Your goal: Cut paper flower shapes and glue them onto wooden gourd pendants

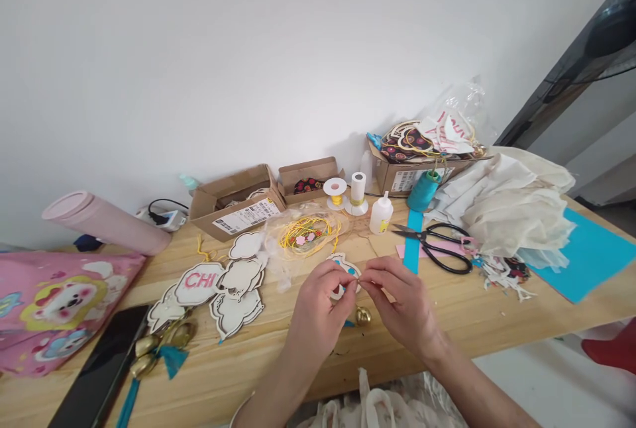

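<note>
My left hand (320,299) and my right hand (403,303) meet at the fingertips above the wooden table. Both are closed in a pinch, and what lies between the fingers is too small to make out. Partly hidden behind them is a white scalloped cutout (352,260) with blue spots. Just below the fingertips, near my right hand, sits a gold bell (363,316). A scrap of teal tassel (349,324) shows to its left, partly covered by my left hand.
Black-handled scissors (437,248) lie open on a blue strip (412,259) at right. A glue bottle (381,214), teal thread cone (424,191) and spools stand behind. Leftward are yellow cords (305,236), white cutouts (234,312), gold bells (144,366) and a phone (102,368).
</note>
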Available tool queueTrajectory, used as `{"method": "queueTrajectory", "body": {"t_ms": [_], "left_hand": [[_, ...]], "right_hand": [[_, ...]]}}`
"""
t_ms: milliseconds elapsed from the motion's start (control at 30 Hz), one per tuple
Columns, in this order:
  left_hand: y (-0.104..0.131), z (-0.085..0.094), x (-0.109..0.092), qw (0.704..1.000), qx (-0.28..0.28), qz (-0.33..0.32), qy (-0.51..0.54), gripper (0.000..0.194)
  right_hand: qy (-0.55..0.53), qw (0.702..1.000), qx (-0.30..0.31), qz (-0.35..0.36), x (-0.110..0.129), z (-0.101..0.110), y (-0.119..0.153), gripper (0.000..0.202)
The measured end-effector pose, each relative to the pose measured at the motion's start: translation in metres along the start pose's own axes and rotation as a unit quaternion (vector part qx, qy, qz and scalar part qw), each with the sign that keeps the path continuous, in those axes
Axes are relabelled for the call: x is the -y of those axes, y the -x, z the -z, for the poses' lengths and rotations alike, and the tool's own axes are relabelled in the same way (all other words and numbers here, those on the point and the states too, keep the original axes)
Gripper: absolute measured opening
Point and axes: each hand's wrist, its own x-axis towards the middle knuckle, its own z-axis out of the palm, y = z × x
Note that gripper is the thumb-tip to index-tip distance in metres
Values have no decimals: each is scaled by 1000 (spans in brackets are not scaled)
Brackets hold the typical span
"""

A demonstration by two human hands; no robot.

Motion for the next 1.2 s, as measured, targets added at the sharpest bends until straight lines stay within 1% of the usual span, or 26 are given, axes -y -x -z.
{"method": "queueTrajectory", "body": {"t_ms": [67, 133, 233, 300, 367, 500, 567, 667, 833, 1033, 1100, 1200], "left_hand": [[-1, -1, 1, 999, 12, 22, 33, 17], [-2, -3, 2, 995, 23, 42, 91, 18], [-3, -4, 3, 987, 33, 58, 147, 19], [-4, -5, 3, 987, 34, 58, 143, 19], [-5, -5, 2, 992, 34, 47, 116, 18], [-6, -4, -1, 998, 47, 12, 43, 18], [-7, -6, -2, 998, 57, 2, 20, 18], [-6, -9, -2, 998, 63, 1, 8, 18], [-4, -16, -1, 997, 63, 23, 23, 17], [-3, -17, 0, 993, 66, 58, 73, 16], [-3, -18, -1, 990, 64, 74, 102, 14], [-4, -17, -4, 983, 71, 92, 142, 13]], "right_hand": [[-48, 998, 0, -40, 0, 1, 0, 14], [-94, 992, -6, -79, -1, 1, 0, 11], [-130, 986, -11, -103, -4, 3, 0, 9], [-125, 987, -2, -103, -6, 5, -1, 9], [-103, 990, 15, -95, -8, 9, -2, 9], [-52, 997, 40, -40, -11, 17, -3, 11], [-42, 998, 45, -17, -13, 20, -3, 12], [-43, 998, 39, -9, -14, 22, -2, 14], [-45, 999, 25, -10, -12, 21, 2, 16], [-58, 998, 12, -19, -10, 18, 8, 15], [-67, 997, 3, -31, -10, 17, 10, 14], [-92, 993, -8, -69, -12, 16, 13, 12]]}}
